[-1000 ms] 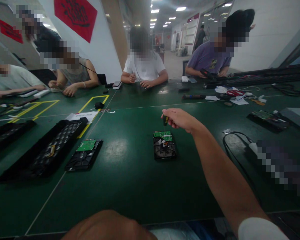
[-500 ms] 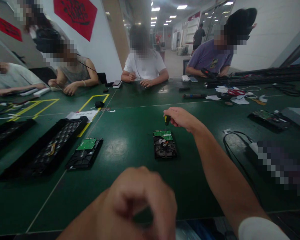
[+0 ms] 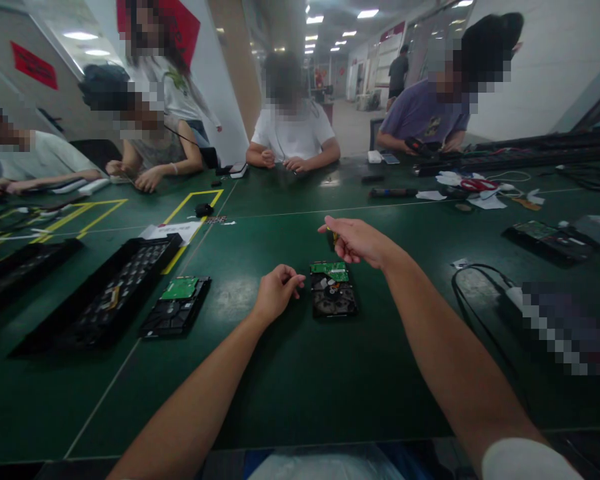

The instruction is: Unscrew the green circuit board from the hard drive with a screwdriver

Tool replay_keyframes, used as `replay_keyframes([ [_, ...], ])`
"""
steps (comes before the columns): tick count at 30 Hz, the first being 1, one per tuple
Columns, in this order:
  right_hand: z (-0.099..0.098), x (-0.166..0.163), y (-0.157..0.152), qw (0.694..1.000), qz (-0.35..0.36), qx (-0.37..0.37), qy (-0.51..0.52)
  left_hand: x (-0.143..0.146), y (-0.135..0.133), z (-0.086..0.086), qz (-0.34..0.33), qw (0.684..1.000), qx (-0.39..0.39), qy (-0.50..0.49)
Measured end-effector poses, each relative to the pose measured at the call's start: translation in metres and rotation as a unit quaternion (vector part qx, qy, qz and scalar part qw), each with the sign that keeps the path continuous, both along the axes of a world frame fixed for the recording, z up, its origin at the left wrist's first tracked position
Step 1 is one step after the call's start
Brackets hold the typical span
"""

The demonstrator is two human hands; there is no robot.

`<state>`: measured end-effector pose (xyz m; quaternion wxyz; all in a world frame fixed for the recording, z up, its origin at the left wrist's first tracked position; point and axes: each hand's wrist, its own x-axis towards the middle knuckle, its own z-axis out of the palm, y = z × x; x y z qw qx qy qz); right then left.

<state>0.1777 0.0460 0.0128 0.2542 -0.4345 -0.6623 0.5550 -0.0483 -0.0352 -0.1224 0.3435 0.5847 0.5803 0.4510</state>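
A hard drive (image 3: pixel 334 297) lies on the green table with its green circuit board facing up. Just beyond it, my right hand (image 3: pixel 356 241) is closed around a small black-and-yellow tool (image 3: pixel 332 236) that looks like a screwdriver, its index finger stretched out along the top. The tool's tip cannot be made out. My left hand (image 3: pixel 279 292) is at the drive's left edge, thumb and fingers pinched together. Whatever that pinch holds, if anything, is too small to see. Further left lies a second hard drive (image 3: pixel 177 307), also board side up.
A long black tray (image 3: pixel 105 297) stands at the left, beside yellow tape marks. At the right lie another circuit-board device (image 3: pixel 547 240), a black cable (image 3: pixel 454 293) and scraps of paper (image 3: pixel 486 200). Several people sit across the table, and one stands behind them.
My left hand has moved from close to the camera out to the drive's left side. My right hand stays beyond the drive, its index finger now extended. A standing person has moved right.
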Motion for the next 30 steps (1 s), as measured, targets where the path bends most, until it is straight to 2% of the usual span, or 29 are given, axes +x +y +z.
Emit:
replay_keyframes([
  [2,0.000,0.002,0.002,0.999,-0.005,0.025,-0.021,0.001,0.001,-0.001,-0.005,1.000,0.004,0.024],
  [6,0.000,0.005,0.007,0.993,-0.065,0.082,-0.059,0.004,-0.001,-0.001,-0.021,0.999,0.002,0.043],
  [11,-0.002,0.010,0.012,0.986,-0.087,0.103,-0.095,0.005,-0.006,0.004,-0.033,0.995,0.028,0.085],
  [16,0.003,0.009,0.007,0.990,-0.069,0.089,-0.082,0.006,-0.005,0.004,-0.036,0.991,0.066,0.110],
  [19,0.004,0.007,0.003,0.995,-0.043,0.068,-0.059,0.007,-0.006,0.003,-0.047,0.989,0.058,0.124],
  [22,0.001,0.005,0.004,0.998,-0.019,0.046,-0.029,0.008,-0.008,0.003,-0.059,0.980,0.057,0.179],
  [26,-0.005,0.002,0.005,1.000,-0.002,0.028,0.005,0.010,-0.008,0.003,-0.069,0.959,0.106,0.253],
  [30,-0.005,0.001,0.004,0.998,0.000,0.060,-0.026,0.010,-0.005,-0.001,-0.080,0.954,0.115,0.267],
])
